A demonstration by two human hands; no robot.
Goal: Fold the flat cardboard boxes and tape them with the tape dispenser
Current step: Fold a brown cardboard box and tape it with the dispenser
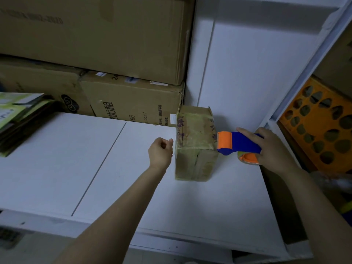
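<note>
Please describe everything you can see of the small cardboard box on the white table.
The small cardboard box is brown, worn, folded into shape, with faded purple print and glossy tape over its top. It stands on the white table near the wall. The tape dispenser, held in the right hand, meets its right edge. The left hand is beside its left side; contact is unclear.

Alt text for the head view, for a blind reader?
A right hand presses a blue and orange tape dispenser against the right side of a small cardboard box on a white table; the left hand steadies the box's left side.
</note>
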